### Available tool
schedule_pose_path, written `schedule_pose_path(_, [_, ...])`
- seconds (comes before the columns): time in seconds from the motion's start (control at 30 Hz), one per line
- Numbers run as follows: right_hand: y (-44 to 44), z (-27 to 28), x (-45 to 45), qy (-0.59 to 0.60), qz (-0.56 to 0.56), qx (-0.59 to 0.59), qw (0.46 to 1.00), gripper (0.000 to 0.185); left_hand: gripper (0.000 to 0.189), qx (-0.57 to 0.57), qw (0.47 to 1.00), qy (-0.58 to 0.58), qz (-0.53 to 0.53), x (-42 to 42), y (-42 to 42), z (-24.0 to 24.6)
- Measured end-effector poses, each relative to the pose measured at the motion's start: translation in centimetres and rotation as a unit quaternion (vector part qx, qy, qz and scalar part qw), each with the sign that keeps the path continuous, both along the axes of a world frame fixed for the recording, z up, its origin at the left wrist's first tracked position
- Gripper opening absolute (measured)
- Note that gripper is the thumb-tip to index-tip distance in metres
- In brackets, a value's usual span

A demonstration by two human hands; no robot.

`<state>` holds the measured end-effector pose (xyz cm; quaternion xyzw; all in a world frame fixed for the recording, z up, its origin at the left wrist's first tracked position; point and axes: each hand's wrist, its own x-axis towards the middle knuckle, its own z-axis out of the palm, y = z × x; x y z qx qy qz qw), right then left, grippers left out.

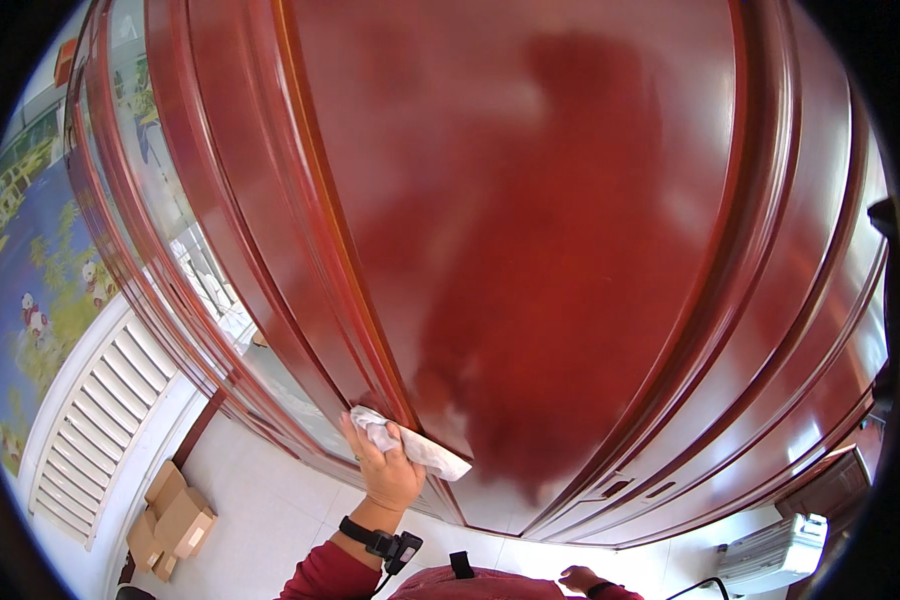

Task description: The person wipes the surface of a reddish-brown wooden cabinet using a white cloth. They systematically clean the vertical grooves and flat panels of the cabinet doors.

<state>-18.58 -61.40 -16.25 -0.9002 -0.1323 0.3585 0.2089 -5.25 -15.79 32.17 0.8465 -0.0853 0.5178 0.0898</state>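
A glossy red-brown wooden wardrobe door [540, 247] fills most of the view and mirrors a dark shape. My left hand [391, 465] presses a crumpled white cloth or wipe [427, 453] against the frame strip at the door's lower left edge; part of the cloth hangs free to the right of the fingers. A black strap with a small device [390, 546] sits on the left wrist. Low in the picture, by my body, is my right hand [579, 578], away from the wardrobe; its fingers look curled, and whether anything is in them cannot be made out.
Open cardboard boxes [174, 521] lie on the pale tiled floor at the lower left, near a white slatted radiator cover [101, 412]. Mirrored door panels [195, 247] stand at the left. A silver case [772, 553] and a black cable [701, 587] are at the lower right.
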Motion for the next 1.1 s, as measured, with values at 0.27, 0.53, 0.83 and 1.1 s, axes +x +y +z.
schedule_pose_path(0.27, [0.7, -0.1, 0.5, 0.022, -0.049, -0.021, 0.998, 0.046, 0.072, -0.012, 0.995, 0.098, -0.005, -1.6, -0.3, -5.4])
schedule_pose_path(0.53, [1.2, -0.3, 0.0, -0.063, -0.143, 0.119, 0.981, 0.037, 0.068, 0.03, 0.996, 0.072, -0.033, -1.4, 0.6, -6.4])
schedule_pose_path(0.83, [0.6, -1.1, -1.9, -0.118, -0.125, 0.127, 0.977, 0.035, 0.057, -0.018, 0.998, -0.038, -0.05, 0.3, 0.4, 9.2])
schedule_pose_path(1.1, [0.4, 3.2, -3.5, 0.019, -0.13, -0.016, 0.991, 0.044, 0.066, -0.025, 0.991, -0.13, 0.017, 2.3, 1.0, 20.9])
